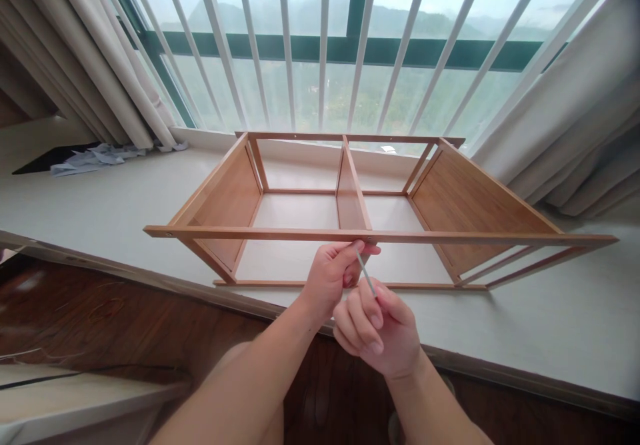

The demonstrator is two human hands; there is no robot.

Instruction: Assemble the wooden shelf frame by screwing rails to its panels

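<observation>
A light wooden shelf frame [450, 195] lies on its side on a white window ledge [100, 205], with a middle divider [350, 195] and a long front rail [250, 233]. My left hand [330, 278] is closed, its fingers pinched at the rail just where the divider meets it. My right hand [377, 328] is closed round a thin metal key [366, 275], whose tip points up toward the rail next to the left fingers.
Crumpled paper [95, 158] lies on the ledge at the far left, under pale curtains [90, 52]. White window bars [325, 45] stand behind the frame. Dark wooden floor [100, 318] lies below the ledge, and my knee [235, 358] shows at the bottom.
</observation>
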